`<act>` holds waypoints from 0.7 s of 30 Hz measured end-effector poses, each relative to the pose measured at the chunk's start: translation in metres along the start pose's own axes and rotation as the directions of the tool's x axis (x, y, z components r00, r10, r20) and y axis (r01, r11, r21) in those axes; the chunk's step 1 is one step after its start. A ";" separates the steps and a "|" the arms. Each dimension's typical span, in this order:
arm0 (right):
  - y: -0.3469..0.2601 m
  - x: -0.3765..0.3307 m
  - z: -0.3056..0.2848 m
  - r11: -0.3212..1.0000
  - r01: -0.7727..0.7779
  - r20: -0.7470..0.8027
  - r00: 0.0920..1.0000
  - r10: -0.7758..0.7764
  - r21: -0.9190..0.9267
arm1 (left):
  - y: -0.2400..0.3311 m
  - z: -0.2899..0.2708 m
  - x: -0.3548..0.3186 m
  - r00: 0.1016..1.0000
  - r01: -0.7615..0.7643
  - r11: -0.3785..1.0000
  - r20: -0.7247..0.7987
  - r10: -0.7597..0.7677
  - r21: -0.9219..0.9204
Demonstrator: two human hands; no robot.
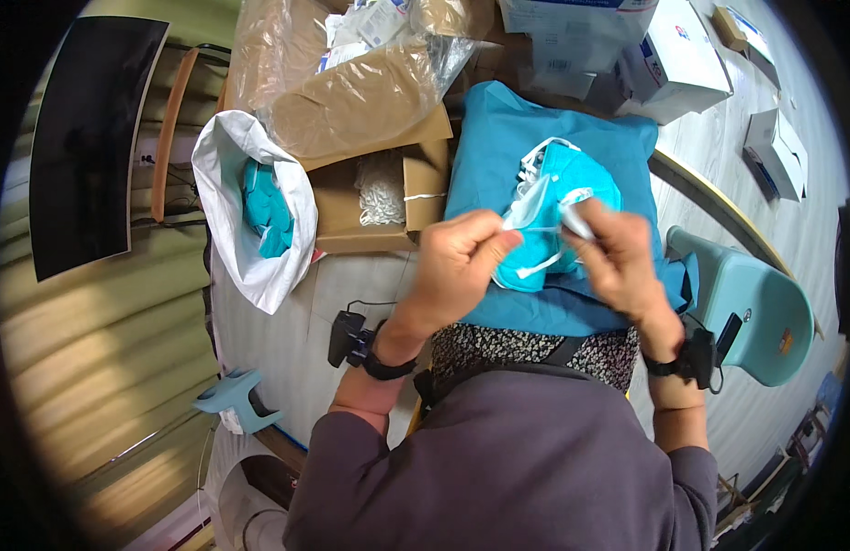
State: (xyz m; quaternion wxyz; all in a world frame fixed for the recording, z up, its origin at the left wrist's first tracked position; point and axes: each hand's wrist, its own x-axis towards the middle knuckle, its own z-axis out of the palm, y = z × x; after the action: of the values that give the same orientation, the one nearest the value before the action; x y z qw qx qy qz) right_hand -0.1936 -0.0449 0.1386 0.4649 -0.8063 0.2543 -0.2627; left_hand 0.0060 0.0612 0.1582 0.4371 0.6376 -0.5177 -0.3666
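So your left hand (463, 262) is pinching a white piece (528, 204), and your right hand (624, 262), kinda blurry, is gripping a white bit (575, 219), with a thin cord (540, 228) stretching between. The turquoise pieces (585, 173) are lying below, on that blue cloth (484, 133).

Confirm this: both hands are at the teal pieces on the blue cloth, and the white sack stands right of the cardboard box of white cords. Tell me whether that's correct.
No: the head view shows the white sack left of the cardboard box of white cords. The left hand and right hand are at the teal pieces on the blue cloth.
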 end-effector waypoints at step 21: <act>0.030 0.004 0.011 0.818 0.187 0.063 0.981 -0.182 -0.544 | -0.008 -0.007 -0.008 0.941 0.312 0.902 0.232 -0.248 -0.298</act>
State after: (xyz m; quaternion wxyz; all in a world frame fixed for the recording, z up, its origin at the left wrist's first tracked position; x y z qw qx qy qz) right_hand -0.1879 -0.0536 0.1083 0.1885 -0.9273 0.2376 -0.2192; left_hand 0.0131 0.0711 0.1529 0.4295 0.5857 -0.3903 -0.5659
